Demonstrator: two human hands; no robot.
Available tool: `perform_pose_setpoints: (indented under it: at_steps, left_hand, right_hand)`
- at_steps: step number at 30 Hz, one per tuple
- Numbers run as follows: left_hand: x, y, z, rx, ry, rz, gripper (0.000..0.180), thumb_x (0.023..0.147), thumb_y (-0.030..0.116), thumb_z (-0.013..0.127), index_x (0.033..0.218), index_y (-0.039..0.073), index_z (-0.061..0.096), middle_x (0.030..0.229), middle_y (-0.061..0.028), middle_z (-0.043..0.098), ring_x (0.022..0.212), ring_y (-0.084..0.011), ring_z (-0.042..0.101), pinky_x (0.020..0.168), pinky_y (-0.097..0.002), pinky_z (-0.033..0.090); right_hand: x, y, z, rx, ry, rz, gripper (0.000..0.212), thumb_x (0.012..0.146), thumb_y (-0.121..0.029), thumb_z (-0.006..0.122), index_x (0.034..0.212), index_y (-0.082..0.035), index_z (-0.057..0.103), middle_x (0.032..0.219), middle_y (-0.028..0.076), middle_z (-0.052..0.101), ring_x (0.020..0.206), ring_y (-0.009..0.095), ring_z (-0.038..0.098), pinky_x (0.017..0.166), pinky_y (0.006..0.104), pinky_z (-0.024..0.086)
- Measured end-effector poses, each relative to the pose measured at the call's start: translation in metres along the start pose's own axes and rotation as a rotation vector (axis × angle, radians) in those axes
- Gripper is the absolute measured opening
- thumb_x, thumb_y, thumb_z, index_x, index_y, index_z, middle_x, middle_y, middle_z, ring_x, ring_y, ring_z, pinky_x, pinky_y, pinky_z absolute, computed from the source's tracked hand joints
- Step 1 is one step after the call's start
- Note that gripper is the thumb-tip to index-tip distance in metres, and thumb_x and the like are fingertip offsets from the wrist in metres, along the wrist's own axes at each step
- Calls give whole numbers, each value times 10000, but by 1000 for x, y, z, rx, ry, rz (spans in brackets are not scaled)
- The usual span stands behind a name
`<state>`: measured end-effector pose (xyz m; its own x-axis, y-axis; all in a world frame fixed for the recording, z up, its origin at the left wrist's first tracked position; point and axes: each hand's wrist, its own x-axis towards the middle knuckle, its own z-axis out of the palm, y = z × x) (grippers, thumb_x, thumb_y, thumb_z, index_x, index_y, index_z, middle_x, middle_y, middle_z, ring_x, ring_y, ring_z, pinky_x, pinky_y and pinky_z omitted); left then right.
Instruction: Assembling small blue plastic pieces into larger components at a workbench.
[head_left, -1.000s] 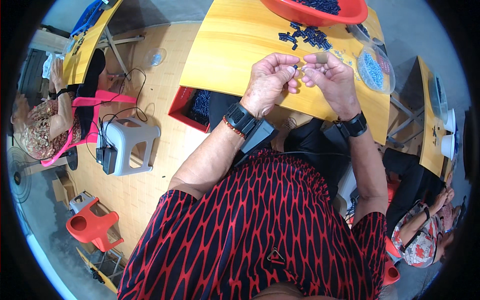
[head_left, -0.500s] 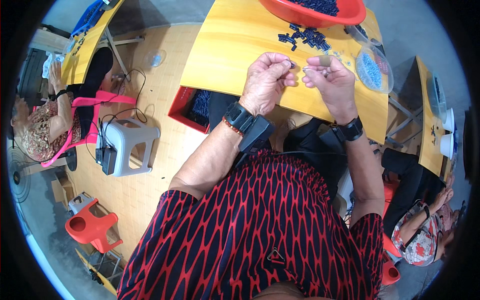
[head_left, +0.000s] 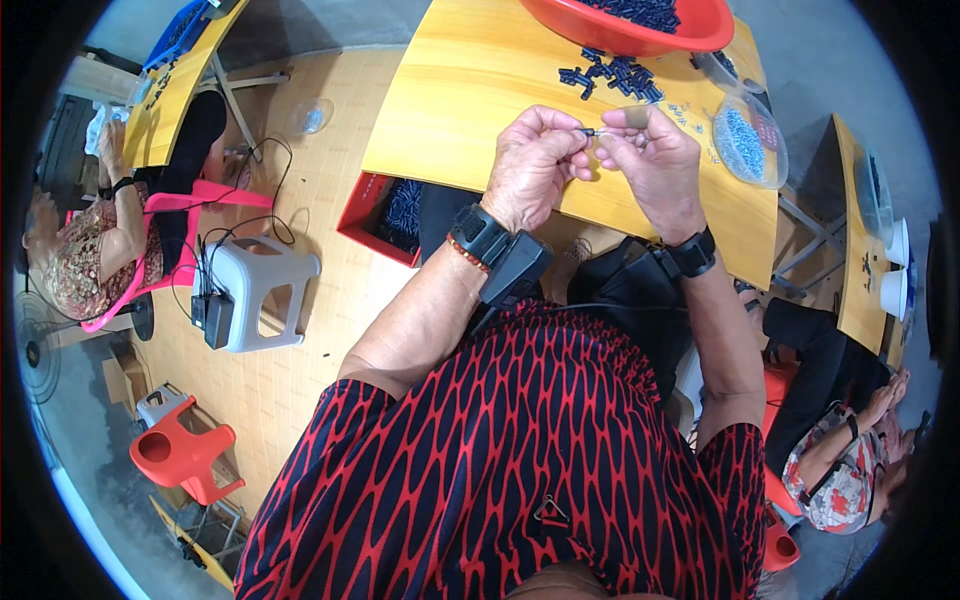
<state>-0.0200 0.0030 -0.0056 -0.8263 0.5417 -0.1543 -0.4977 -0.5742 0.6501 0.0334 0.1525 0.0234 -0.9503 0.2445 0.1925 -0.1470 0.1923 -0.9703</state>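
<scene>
Over the near part of the yellow table (head_left: 450, 110), my left hand (head_left: 528, 168) pinches a small dark tube-shaped piece (head_left: 587, 132) between thumb and fingertips. Close beside it, my right hand (head_left: 662, 172) is closed on a tiny pale, metal-looking bit at the end of the dark piece. The fingertips hide most of that bit, so whether it sits in the piece or only touches it I cannot tell. Beyond my hands lies a loose pile of similar dark pieces (head_left: 625, 77). Tiny shiny bits (head_left: 683, 116) are scattered to the right of the pile.
A red basin (head_left: 622, 42) of dark pieces stands at the far edge. A clear tub (head_left: 776, 172) with light blue bits sits right. Below the table's left edge is a red bin (head_left: 358, 222). Co-workers sit left and right; a grey stool (head_left: 262, 290) holds cables.
My right hand has moved left, bringing its tiny bit up to the end of the dark piece. The left hand has stayed nearly in place, and more of the dark piece shows.
</scene>
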Motion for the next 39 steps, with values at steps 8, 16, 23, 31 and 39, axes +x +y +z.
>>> perform_pose_setpoints:
  at_steps: [8,16,23,31,39]
  left_hand:
    - [-3,1,4,154,-10,17,84,875,-47,599,927,2,556,833,-104,638,683,-155,640,628,-294,576]
    - [-5,-2,1,257,-61,42,91,870,-58,612,895,0,547,843,-118,644,691,-162,653,611,-291,591]
    - [-6,0,6,21,-56,6,57,894,-41,584,883,10,562,853,-149,659,688,-190,665,632,-311,599]
    - [-5,2,3,-12,-37,14,29,904,-29,576,897,-3,564,861,-159,661,703,-202,666,651,-327,600]
    - [-7,-1,7,90,25,80,77,882,-61,592,898,-5,541,831,-123,637,695,-181,654,633,-332,601]
  right_hand:
    - [3,-3,-11,-193,-74,-107,160,824,45,629,983,36,619,880,106,679,736,137,664,654,258,547]
    - [6,-32,-20,-653,-293,-467,217,770,56,608,981,7,628,872,174,664,760,292,680,654,323,525]
    - [0,8,-19,127,-130,89,151,865,42,604,1014,48,628,889,103,686,752,135,667,695,252,547]
    - [-1,7,-10,46,-140,44,131,878,35,599,1003,47,640,893,93,685,764,113,651,704,239,536]
    - [5,-4,-12,-455,-242,-374,54,870,2,600,914,27,619,830,64,667,705,95,614,629,242,489]
